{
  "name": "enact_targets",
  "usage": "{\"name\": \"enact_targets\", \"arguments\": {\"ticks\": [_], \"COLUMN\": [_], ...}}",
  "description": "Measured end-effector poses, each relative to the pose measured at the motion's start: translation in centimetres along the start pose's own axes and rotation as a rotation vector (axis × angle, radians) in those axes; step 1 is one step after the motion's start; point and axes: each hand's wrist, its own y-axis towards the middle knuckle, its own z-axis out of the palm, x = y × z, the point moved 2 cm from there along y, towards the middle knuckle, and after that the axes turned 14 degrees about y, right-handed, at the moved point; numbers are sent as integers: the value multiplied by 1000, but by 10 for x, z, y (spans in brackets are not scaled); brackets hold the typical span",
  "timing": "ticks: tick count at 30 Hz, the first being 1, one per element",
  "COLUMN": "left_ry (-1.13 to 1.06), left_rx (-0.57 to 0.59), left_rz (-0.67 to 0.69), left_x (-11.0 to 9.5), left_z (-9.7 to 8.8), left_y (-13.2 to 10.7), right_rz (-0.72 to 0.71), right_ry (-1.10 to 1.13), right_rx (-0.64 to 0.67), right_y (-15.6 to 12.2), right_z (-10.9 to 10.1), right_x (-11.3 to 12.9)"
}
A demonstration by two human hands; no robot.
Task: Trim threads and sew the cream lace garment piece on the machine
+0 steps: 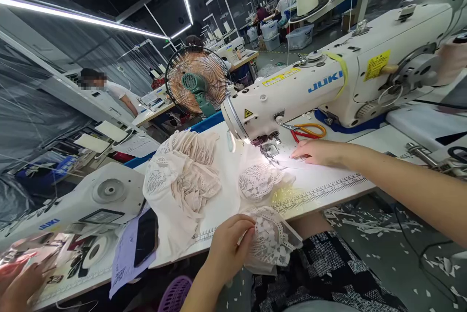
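My left hand (229, 246) grips a white lace piece (272, 239) at the table's near edge, over my lap. My right hand (318, 152) rests flat on the white table, fingers apart, beside the presser foot (270, 149) of a white JUKI sewing machine (328, 81). A second lace piece (257, 181) lies under the needle area. A heap of cream lace garments (184, 175) sits to the left.
Orange-handled scissors (308, 131) lie behind the machine head. A black phone (146, 236) rests on papers at the left, next to another machine (95, 200). A fan (197, 81) stands behind. Another person's hand (16, 285) is at lower left. Fabric scraps litter the floor.
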Motion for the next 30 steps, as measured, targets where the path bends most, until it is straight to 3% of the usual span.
{"name": "enact_targets", "arguments": {"ticks": [3, 8, 11, 14, 17, 21, 23, 26, 30], "left_ry": [-9, -15, 8, 69, 153, 248, 303, 385, 407], "left_rx": [-13, -52, -109, -157, -184, -204, -148, 1, 100], "left_rz": [-23, -8, -3, 15, 60, 141, 142, 108, 124], "left_x": [6, 9, 17, 29, 40, 47, 50, 59, 71], "left_z": [3, 5, -1, -8, -9, 0, 9, 21, 34], "left_y": [-4, -9, -13, -13, -3, 30, 50, 76, 98], "right_rz": [32, 148, 217, 349, 492, 574, 600, 602, 536], "right_ry": [35, 6, 8, 48, 14, -87, -122, -156, -142], "right_rx": [74, -20, 9, 219, 212, -26, -107, -126, -81], "right_y": [4, -2, -40, -89, -109, -76, -51, -29, -41], "right_z": [5, -12, -28, -36, -37, -27, -17, -7, -5], "right_x": [2, 5, 7, 7, 2, -12, -17, -17, -1]}}
